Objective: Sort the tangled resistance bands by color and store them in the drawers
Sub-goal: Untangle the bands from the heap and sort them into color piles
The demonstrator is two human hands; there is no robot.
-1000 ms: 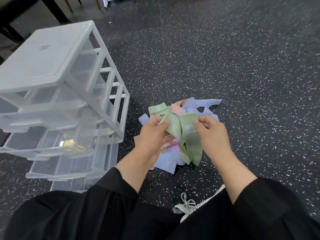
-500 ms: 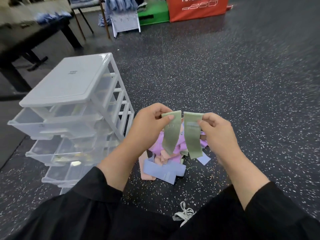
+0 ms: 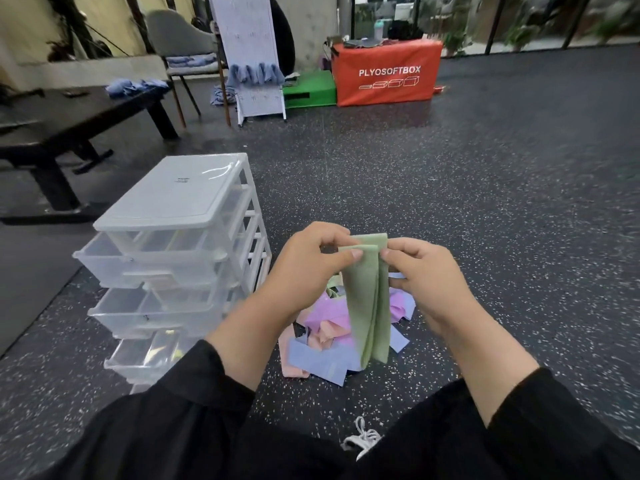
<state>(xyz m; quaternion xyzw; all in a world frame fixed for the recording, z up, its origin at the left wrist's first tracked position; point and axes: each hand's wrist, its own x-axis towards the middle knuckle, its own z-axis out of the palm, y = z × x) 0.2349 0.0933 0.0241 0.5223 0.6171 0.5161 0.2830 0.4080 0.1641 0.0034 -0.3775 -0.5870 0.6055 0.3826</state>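
- The drawers point(image 3: 180, 251) stand at the left on the floor point(image 3: 485, 202), several pulled partly out.
- The left hand point(image 3: 304, 268) is raised, thumb and fingers pinching the top of the green bands point(image 3: 369, 299).
- The right hand point(image 3: 426, 275) mirrors it (fingers curled), pinching the same top edge; the bands hang down.
- The pile point(image 3: 325, 334) of pink, purple and blue bands lies below.

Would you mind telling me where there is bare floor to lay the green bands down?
Bare speckled rubber floor lies right of and beyond the tangled pile of pastel bands. The strip between that pile and the white plastic drawer unit is narrow. Both hands, left and right, pinch the pale green bands above the pile.
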